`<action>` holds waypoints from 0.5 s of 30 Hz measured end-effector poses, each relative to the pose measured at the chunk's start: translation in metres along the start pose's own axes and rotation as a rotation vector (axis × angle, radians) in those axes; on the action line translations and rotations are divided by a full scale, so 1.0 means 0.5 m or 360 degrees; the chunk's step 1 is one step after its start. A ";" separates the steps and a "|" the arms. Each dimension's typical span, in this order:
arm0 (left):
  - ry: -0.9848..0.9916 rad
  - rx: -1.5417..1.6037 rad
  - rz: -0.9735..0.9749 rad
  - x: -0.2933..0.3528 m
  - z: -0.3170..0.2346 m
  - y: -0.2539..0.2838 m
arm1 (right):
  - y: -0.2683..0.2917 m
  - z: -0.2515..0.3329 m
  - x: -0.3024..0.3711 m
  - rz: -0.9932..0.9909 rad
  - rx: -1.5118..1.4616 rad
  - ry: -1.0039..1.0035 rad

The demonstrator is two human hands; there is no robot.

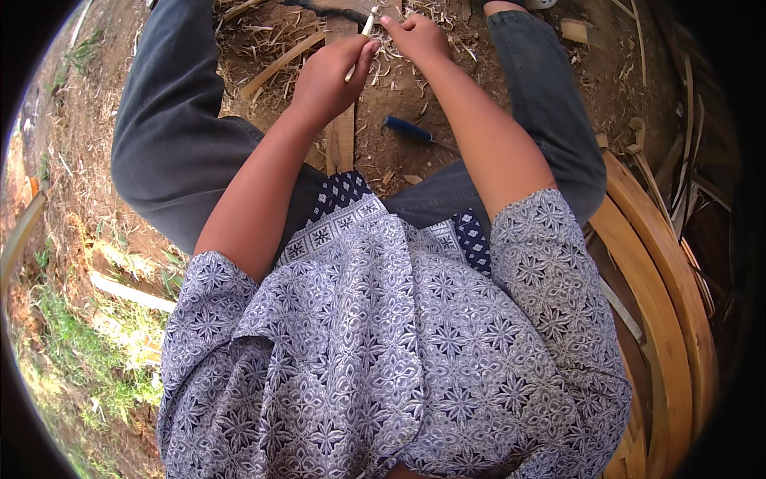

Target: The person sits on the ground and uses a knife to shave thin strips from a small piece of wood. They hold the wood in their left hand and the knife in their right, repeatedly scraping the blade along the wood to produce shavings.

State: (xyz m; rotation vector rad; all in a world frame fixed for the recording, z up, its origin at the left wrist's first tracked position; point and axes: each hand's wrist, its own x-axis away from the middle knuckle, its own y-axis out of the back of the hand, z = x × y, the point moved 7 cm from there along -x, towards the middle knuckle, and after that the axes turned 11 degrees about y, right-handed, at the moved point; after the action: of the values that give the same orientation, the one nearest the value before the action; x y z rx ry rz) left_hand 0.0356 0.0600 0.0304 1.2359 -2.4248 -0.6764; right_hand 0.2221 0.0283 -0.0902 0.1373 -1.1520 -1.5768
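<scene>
My left hand (333,78) is closed around a thin, pale wooden stick (370,22), which tilts up and slightly right out of the fist. Its lower end pokes out beneath the fingers. Just right of the stick's upper end is my right hand (421,38), fingers curled and thumb reaching toward the tip. Whatever those fingers grip, if anything, is hidden. Both hands are over a narrow wooden plank (341,132) lying between my legs. A tool with a blue handle (407,128) and a thin shaft rests on the ground right of the plank.
Pale shavings (271,48) litter the brown soil around the hands. A wood strip (283,64) lies at the left of the plank, and a small block (574,30) at the upper right. Long curved timbers (650,279) are stacked along my right side. Grass (88,343) grows on the left.
</scene>
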 end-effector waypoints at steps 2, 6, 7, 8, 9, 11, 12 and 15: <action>-0.0068 0.0016 -0.0021 0.002 -0.009 -0.002 | -0.016 -0.030 -0.044 -0.0124 0.0014 0.0038; 0.0036 0.0044 0.0003 0.005 -0.005 0.002 | -0.032 -0.073 -0.067 -0.0029 0.0005 0.0029; 0.0136 0.0039 -0.0003 -0.004 0.010 0.003 | -0.029 -0.070 -0.069 -0.0006 -0.0013 0.0026; 0.0209 0.0165 -0.0023 -0.008 0.021 0.007 | -0.027 -0.066 -0.071 0.0014 -0.0033 0.0020; 0.0279 0.0292 -0.0040 -0.010 0.032 0.010 | -0.034 -0.061 -0.062 0.0013 -0.0104 0.0022; 0.0468 0.0575 -0.0017 -0.005 0.063 0.006 | -0.052 -0.057 -0.026 0.0181 -0.0489 -0.0095; 0.0502 0.0585 -0.0025 0.001 0.070 0.005 | -0.058 -0.052 -0.005 0.0260 -0.0684 -0.0149; 0.0559 0.0578 -0.0054 -0.003 0.068 0.016 | -0.063 -0.028 0.069 0.0423 -0.1187 -0.0111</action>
State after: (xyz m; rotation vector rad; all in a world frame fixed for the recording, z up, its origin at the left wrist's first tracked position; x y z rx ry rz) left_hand 0.0144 0.0739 0.0063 1.3946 -2.2891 -0.0118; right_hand 0.1963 -0.0110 -0.1041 -0.5431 -0.5409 -1.6733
